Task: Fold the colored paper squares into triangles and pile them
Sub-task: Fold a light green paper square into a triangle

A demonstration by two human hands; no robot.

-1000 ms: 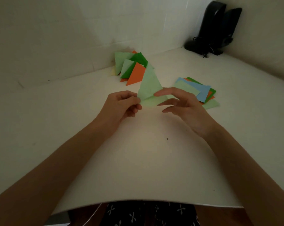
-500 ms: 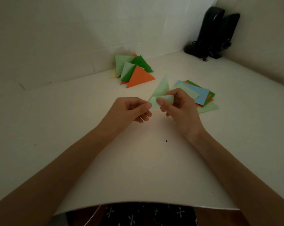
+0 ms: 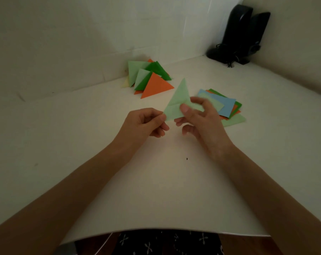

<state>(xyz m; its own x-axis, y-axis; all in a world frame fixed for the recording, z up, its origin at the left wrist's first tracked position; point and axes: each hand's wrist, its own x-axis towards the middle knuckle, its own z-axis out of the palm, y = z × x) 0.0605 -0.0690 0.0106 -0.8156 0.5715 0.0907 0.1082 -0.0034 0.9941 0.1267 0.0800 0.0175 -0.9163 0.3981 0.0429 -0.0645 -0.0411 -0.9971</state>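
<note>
Light green paper [image 3: 176, 100], head view: partly folded, one point upward, held just above the table [image 3: 156, 181] between both hands. Left hand [image 3: 145, 124]: fingers curled, pinching the paper's lower left corner. Right hand [image 3: 200, 118]: thumb pressed on the front of the lower flap, forefinger behind it, other fingers loosely spread. Pile of folded triangles [image 3: 152, 80] lies further back by the wall. Stack of flat squares [image 3: 227, 107] lies just right of the right hand.
</note>
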